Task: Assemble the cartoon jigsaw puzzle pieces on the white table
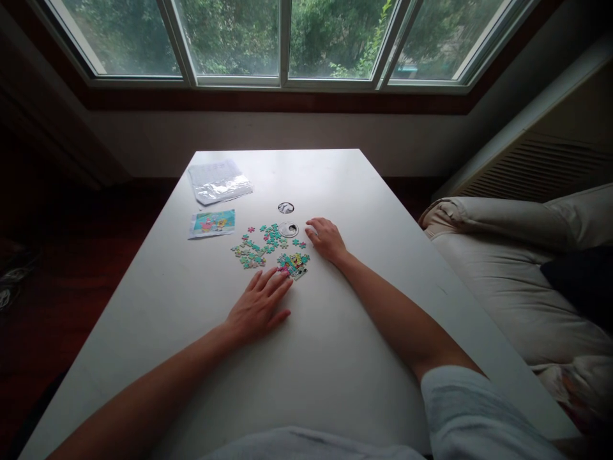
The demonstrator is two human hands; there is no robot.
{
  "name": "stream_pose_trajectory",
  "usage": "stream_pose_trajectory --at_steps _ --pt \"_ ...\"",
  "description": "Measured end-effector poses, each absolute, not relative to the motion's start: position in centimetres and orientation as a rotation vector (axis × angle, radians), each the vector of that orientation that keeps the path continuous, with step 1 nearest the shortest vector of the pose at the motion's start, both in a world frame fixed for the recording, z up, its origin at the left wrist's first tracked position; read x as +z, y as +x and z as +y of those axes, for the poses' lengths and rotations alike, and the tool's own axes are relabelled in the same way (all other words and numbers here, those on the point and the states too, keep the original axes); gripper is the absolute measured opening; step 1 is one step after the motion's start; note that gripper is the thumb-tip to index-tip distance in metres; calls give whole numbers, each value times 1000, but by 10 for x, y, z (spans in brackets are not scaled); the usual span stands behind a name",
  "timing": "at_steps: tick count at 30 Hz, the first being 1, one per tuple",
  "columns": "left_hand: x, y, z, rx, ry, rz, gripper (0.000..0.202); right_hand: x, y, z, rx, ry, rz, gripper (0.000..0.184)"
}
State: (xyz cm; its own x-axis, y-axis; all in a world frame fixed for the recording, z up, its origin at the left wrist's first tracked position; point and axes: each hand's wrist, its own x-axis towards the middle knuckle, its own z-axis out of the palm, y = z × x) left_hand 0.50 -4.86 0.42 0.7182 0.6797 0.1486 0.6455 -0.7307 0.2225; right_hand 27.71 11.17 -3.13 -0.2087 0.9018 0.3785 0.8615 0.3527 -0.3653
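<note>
My left hand lies flat on the white table with its fingers spread. Its fingertips are at the lower edge of a joined patch of jigsaw puzzle with a colourful cartoon picture. Beyond that patch, several loose jigsaw pieces, mostly teal and pale green, are scattered to the left. My right hand rests on the table to the right of the pieces, thumb apart from the fingers, nothing visible in it. Just left of its fingertips is a round, ring-like object.
A small cartoon picture sheet lies left of the pieces. Behind it is a clear plastic bag with paper. A second round, shiny disc sits farther back on the table. A padded sofa stands to the right.
</note>
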Motion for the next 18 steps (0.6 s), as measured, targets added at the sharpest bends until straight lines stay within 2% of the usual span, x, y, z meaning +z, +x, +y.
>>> stream_pose_trajectory --at_steps 8,18 --pt "3 0 -46 421 2708 1132 46 -34 279 111 120 -1505 -2114 32" --pt "1 -6 -43 514 2661 1235 45 -25 274 105 158 -1545 -2134 32"
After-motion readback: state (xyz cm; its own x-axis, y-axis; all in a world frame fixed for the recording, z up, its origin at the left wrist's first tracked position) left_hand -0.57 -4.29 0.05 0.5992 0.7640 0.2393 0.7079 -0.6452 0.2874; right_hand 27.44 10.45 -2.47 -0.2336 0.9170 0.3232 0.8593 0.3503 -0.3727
